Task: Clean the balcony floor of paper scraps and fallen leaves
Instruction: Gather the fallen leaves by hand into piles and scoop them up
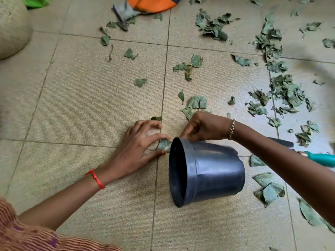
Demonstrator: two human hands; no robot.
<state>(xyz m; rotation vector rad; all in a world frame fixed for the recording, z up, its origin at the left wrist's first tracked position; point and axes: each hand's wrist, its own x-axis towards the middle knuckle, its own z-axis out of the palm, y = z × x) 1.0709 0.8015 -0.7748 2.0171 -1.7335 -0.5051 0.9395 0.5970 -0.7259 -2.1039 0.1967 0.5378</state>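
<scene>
Striped orange sleeve (27, 234) at the bottom corner, and from it the left arm reaches out over the tiled floor (87, 98). Left hand (143, 147) is low on the tiles, fingers (155, 137) spread apart and lightly arched, a red thread (95, 178) round the wrist. Thumb and forefinger sit on either side of one grey-green leaf (164, 144), touching it, and that leaf lies right at the mouth of the pot (213, 171).

That pot is dark plastic, tipped on its side on the floor with its open mouth facing the left hand. Right hand (203, 127) comes in over the top, fingers curled and clamped on the upper rim, with a beaded bracelet (232, 129) on the wrist.

Dry leaves (286, 89) are scattered across the tiles, thickest on the right side and up towards the far edge, with a few lying singly in the middle and several just beside the pot's base. Behind the right forearm lies a teal-handled tool (322, 159); its working end is hidden by the arm. At the top edge, an orange cloth (150, 4) sits among more leaves.
</scene>
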